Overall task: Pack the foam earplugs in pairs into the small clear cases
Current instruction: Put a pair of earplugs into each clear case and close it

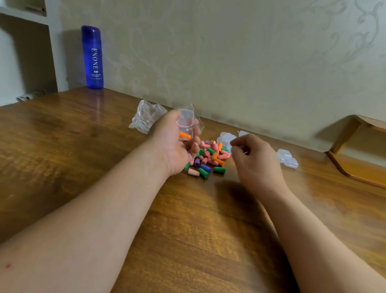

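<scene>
- The left hand (175, 143) is held just above the worktop (62, 152), its fingers (195, 144) curled round a small clear case (185, 124) that stands open; one orange earplug (185, 135) lies inside it.
- The right hand (254, 165) hovers beside the heap with its fingertips drawn together; I cannot tell whether they pinch anything.
- A heap of loose earplugs (211, 157), pink, green, orange, blue and purple, lies on the worktop between the hands.
- More clear cases (287, 157) sit right of the heap; their contents cannot be made out.
- A crumpled clear bag (145, 117) lies behind the left hand.
- A blue bottle (92, 57) by the wall reads "ENONE"; its smaller print is illegible.
</scene>
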`<move>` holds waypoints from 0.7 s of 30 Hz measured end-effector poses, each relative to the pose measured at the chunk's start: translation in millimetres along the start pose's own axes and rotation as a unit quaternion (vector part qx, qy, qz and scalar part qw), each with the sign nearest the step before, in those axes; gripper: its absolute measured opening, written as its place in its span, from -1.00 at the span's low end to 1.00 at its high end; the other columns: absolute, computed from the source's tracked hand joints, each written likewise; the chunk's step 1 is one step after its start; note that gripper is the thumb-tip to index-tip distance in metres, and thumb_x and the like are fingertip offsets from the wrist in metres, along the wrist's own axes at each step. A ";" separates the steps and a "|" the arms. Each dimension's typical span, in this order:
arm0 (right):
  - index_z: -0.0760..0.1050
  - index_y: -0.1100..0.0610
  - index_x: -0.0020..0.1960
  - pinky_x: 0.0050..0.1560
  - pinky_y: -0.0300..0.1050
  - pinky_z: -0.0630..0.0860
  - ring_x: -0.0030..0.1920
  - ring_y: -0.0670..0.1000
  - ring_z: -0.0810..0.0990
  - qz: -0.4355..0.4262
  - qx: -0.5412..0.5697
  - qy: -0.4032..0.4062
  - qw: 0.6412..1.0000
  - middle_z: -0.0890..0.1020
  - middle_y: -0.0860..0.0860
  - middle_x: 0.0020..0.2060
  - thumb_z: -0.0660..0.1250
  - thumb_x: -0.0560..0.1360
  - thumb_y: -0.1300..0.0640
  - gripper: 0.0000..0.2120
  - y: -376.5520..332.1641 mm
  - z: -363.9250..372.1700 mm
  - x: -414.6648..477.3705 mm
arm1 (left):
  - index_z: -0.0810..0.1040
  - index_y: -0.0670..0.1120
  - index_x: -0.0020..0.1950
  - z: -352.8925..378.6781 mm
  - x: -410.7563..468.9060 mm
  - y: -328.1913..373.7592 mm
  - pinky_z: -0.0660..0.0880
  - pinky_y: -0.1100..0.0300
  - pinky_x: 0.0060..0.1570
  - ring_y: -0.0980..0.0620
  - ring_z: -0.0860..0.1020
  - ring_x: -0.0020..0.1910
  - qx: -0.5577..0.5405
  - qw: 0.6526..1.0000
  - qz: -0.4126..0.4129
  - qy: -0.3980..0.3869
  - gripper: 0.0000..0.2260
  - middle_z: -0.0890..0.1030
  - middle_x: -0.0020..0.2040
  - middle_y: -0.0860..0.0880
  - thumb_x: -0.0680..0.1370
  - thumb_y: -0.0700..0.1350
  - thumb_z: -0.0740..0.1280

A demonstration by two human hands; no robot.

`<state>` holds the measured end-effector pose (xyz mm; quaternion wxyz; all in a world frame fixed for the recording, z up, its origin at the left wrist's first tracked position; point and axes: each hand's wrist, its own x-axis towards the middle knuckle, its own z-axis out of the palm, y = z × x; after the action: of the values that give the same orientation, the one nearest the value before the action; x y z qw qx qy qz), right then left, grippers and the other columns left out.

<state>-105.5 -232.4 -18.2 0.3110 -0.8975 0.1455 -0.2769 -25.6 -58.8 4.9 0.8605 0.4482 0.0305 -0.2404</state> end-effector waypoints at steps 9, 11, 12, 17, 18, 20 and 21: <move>0.63 0.02 0.30 -0.10 -0.10 0.58 -0.03 -0.03 0.61 -0.026 -0.127 -0.085 0.988 0.67 -0.04 0.05 0.43 0.62 -0.04 -0.71 -16.8 20.2 3.9 | 0.70 -0.15 0.17 0.2 0.9 -3.4 0.45 0.26 -0.45 0.04 0.50 -0.30 0.028 1.000 -0.010 -0.005 -0.65 0.62 -0.13 -0.09 0.70 0.05 0.23; 0.65 0.02 0.27 -0.14 -0.14 0.51 -0.04 -0.04 0.61 -0.023 -0.115 -0.072 0.991 0.68 -0.05 0.03 0.41 0.63 0.03 -0.76 -13.6 19.9 3.9 | 0.70 -0.15 0.17 0.4 0.7 -3.8 0.45 0.25 -0.45 0.03 0.50 -0.31 0.033 0.999 -0.012 -0.008 -0.65 0.62 -0.12 -0.10 0.70 0.05 0.23; 0.67 0.02 0.25 -0.15 -0.16 0.50 -0.04 -0.05 0.61 -0.020 -0.105 -0.067 0.992 0.69 -0.04 0.03 0.40 0.63 0.06 -0.78 -11.9 19.5 3.9 | 0.69 -0.16 0.19 0.3 0.8 -4.2 0.45 0.25 -0.43 0.03 0.50 -0.30 0.034 0.999 -0.012 -0.008 -0.65 0.62 -0.11 -0.11 0.70 0.05 0.23; 0.66 0.02 0.20 -0.11 -0.23 0.53 -0.03 -0.08 0.63 -0.014 0.008 0.001 1.000 0.69 -0.09 -0.02 0.40 0.64 0.13 -0.84 -13.2 8.0 1.7 | 0.69 -0.17 0.28 3.2 0.1 -8.5 0.46 0.26 -0.42 0.03 0.51 -0.33 0.059 0.998 -0.021 -0.020 -0.63 0.60 -0.08 -0.12 0.70 0.05 0.25; 0.66 0.02 0.15 -0.10 -0.21 0.54 -0.05 -0.11 0.63 -0.030 0.042 0.025 0.998 0.68 -0.12 -0.06 0.42 0.63 0.13 -0.88 -17.2 4.3 1.0 | 0.69 -0.16 0.26 4.0 0.1 -9.9 0.46 0.26 -0.43 0.04 0.52 -0.36 0.070 0.997 -0.019 -0.022 -0.63 0.61 -0.09 -0.12 0.70 0.07 0.25; 0.67 0.02 0.09 -0.11 -0.24 0.55 -0.08 -0.13 0.63 -0.066 0.098 0.055 0.991 0.68 -0.15 -0.12 0.44 0.62 0.13 -0.93 -27.9 -2.8 -1.9 | 0.68 -0.12 0.22 6.8 -1.8 -13.6 0.48 0.23 -0.45 0.04 0.54 -0.40 0.091 0.995 -0.021 -0.032 -0.63 0.61 -0.10 -0.12 0.71 0.11 0.24; 0.67 0.01 0.08 -0.13 -0.27 0.54 -0.09 -0.13 0.63 -0.084 0.111 0.056 0.989 0.69 -0.15 -0.13 0.44 0.61 0.14 -0.92 -33.4 -4.6 -4.3 | 0.67 -0.10 0.21 8.4 -3.3 -15.7 0.49 0.22 -0.44 0.03 0.55 -0.38 0.094 0.994 -0.024 -0.043 -0.64 0.62 -0.11 -0.12 0.71 0.12 0.24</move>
<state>-108.7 -207.2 4.3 0.3759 -0.8495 0.0546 -0.3662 -36.9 -71.7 -1.0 0.8092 0.5154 -0.0189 -0.2815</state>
